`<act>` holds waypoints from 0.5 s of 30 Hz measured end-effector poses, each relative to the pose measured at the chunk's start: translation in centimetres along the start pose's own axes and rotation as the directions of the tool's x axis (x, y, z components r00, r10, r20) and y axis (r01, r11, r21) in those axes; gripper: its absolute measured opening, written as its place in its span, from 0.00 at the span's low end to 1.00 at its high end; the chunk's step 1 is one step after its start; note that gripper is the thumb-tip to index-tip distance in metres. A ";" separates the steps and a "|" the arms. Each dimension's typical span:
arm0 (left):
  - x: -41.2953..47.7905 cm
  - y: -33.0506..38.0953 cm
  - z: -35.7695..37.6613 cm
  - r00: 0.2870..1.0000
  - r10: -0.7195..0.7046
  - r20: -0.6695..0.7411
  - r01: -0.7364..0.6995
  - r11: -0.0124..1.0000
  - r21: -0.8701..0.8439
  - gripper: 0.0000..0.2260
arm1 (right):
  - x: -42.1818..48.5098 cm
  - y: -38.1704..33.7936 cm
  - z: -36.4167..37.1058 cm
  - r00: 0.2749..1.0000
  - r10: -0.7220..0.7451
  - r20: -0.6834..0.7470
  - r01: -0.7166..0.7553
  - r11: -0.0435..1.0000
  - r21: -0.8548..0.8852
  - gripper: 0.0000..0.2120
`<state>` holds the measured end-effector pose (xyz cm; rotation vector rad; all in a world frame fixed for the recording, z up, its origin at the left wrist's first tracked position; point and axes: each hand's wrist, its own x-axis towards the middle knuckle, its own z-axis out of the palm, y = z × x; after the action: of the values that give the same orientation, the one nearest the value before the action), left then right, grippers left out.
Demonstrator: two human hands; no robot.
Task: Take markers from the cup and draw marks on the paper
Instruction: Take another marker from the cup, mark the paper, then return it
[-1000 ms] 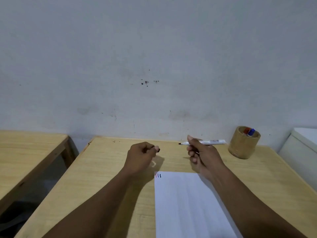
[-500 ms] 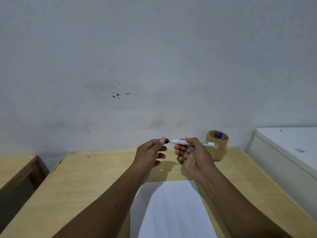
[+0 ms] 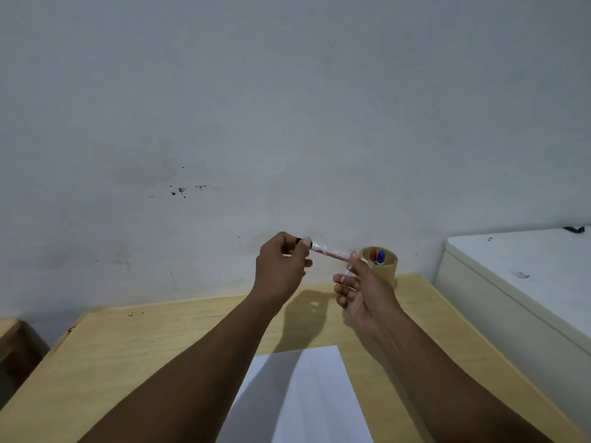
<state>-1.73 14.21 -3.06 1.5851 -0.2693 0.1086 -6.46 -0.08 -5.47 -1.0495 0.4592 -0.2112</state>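
A white marker point(image 3: 331, 251) is held in the air above the table's far edge, its black-capped end pinched in my left hand point(image 3: 279, 270). My right hand point(image 3: 361, 289) is just to the right with its fingers spread; only one fingertip touches the marker's other end. The brown cup point(image 3: 383, 271) stands right behind my right hand at the wall, with a red marker point(image 3: 372, 254) and a blue marker point(image 3: 380, 257) in it. The white paper point(image 3: 303, 394) lies on the table below my forearms; no marks on it show in this view.
The light wooden table point(image 3: 160, 346) ends at a grey wall. A white cabinet point(image 3: 511, 282) stands close along the table's right side. Part of another wooden table point(image 3: 12, 334) shows at the far left.
The cap in my left hand went onto the marker's tip. My right hand's fingers opened off the marker's body. Both hands rose and the view tilted up and to the right.
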 end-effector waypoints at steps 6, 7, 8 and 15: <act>5.5 4.8 8.5 0.975 0.189 0.114 -0.201 0.974 0.101 0.11 | 3.9 -6.6 -6.9 0.961 -0.242 -0.131 0.215 0.957 -0.194 0.13; 5.7 5.2 8.5 0.969 0.222 0.113 -0.236 0.962 0.134 0.10 | 3.8 -6.6 -6.8 0.958 -0.264 -0.111 0.232 0.943 -0.240 0.12; 6.0 5.1 8.6 0.962 0.251 0.111 -0.267 0.949 0.166 0.10 | 3.7 -6.6 -6.5 0.955 -0.281 -0.099 0.243 0.927 -0.284 0.11; 6.4 3.5 11.2 0.943 0.246 0.225 -0.314 0.883 0.349 0.07 | 3.5 -5.6 -6.9 0.935 -0.349 -0.065 0.283 0.844 -0.454 0.05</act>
<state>2.53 2.32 1.41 1.9390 -0.6500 0.2608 -6.22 -9.58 -4.34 -1.5656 0.4734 -0.4998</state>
